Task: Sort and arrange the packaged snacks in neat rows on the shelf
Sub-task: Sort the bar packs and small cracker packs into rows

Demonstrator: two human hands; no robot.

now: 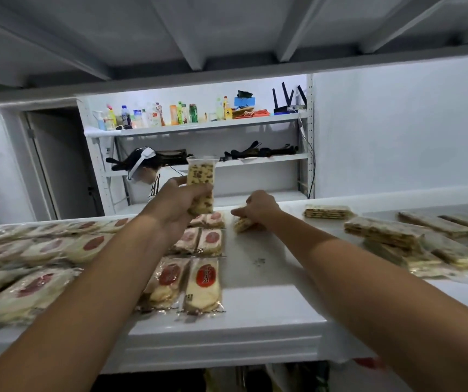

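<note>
My left hand grips a clear-wrapped speckled cracker pack and holds it upright above the white shelf. My right hand reaches to the shelf's back and holds a second speckled pack that lies there. Rice cracker packs with red circles lie in two neat columns under my left arm. More red-circle packs fill the shelf's left side. A loose pile of speckled packs lies at the right.
The underside of the upper shelf hangs close overhead. Beyond the shelf a person with a white headset stands by a white rack with bottles and cables. A dark doorway is at the left.
</note>
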